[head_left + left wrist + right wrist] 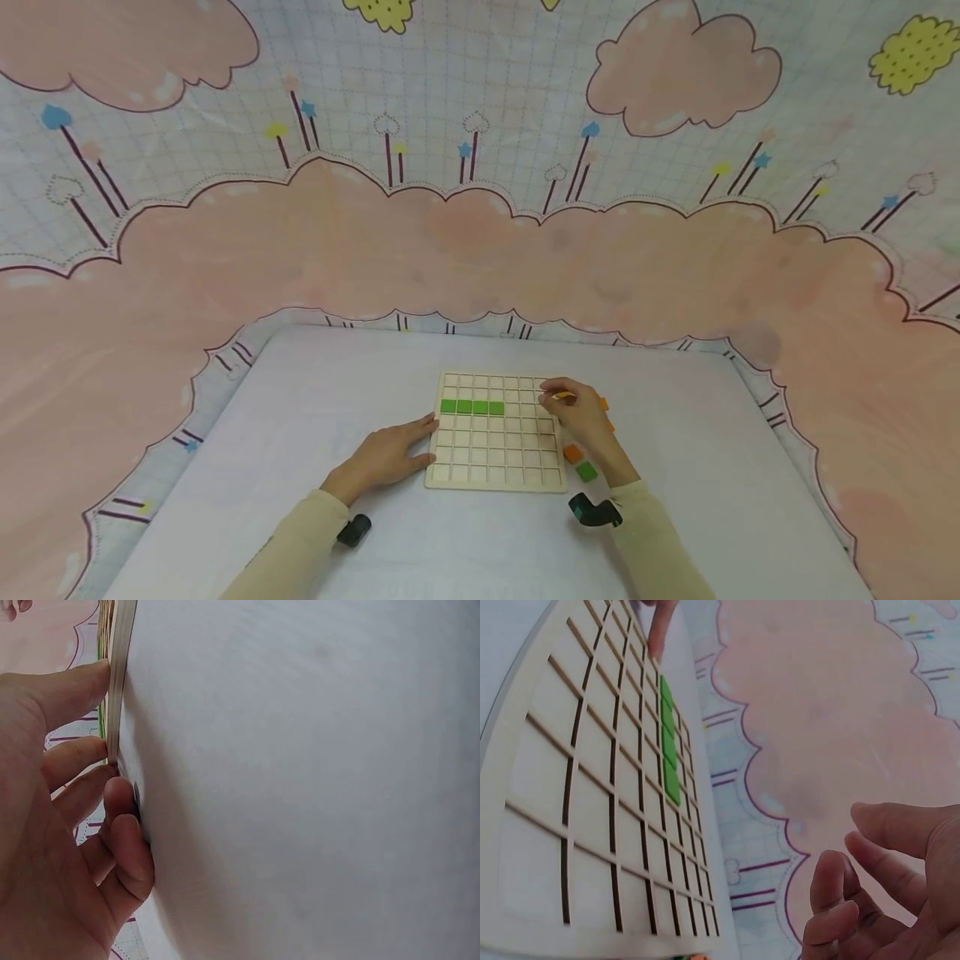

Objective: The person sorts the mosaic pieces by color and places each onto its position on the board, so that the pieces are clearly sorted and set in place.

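A pale wooden grid board lies on the white table, with a row of several green tiles in its cells. At the board's left edge rests my left hand; in the left wrist view its thumb and a fingertip touch the board's side. Over the board's right edge, my right hand pinches a small orange tile at its fingertips. The right wrist view shows that hand's curled fingers, but the tile does not show there. Green tiles are visible beyond the near cells.
Right of the board lie a loose orange tile and a green tile. More orange tiles are partly hidden behind my right hand. A cloud-patterned cloth hangs behind the white table.
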A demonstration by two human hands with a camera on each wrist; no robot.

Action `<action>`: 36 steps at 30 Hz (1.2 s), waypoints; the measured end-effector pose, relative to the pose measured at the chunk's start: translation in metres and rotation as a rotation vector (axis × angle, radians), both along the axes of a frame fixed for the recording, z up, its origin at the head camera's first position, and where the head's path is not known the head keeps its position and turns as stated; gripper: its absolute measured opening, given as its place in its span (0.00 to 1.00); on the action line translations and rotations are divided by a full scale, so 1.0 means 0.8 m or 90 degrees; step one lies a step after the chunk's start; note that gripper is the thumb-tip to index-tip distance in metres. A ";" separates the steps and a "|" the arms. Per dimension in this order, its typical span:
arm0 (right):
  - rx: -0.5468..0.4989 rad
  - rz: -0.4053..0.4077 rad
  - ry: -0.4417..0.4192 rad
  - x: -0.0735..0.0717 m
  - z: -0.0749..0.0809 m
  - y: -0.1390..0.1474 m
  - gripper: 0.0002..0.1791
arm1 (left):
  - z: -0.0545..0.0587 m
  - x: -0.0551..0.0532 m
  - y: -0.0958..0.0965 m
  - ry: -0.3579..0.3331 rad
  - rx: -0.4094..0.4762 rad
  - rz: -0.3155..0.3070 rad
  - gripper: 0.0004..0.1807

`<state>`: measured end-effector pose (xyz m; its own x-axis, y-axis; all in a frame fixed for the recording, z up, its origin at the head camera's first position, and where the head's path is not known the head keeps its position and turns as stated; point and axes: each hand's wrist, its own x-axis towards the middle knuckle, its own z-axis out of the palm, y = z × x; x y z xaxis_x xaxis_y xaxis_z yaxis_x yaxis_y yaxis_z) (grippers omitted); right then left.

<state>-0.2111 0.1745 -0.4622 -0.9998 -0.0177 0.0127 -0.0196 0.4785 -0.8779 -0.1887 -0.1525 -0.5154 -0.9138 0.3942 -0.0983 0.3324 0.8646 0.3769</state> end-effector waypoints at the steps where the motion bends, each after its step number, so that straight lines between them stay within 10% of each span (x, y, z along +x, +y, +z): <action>1: -0.001 -0.004 -0.003 0.000 0.000 0.003 0.15 | 0.000 0.000 0.000 0.000 0.001 0.001 0.34; 36: 0.116 -0.049 -0.072 -0.011 -0.050 0.065 0.15 | 0.006 0.002 0.002 -0.004 0.007 0.006 0.34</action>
<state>-0.2200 0.2267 -0.5020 -0.9931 0.0670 -0.0963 0.1170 0.6251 -0.7717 -0.1874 -0.1506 -0.5106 -0.9170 0.3861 -0.1001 0.3211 0.8636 0.3887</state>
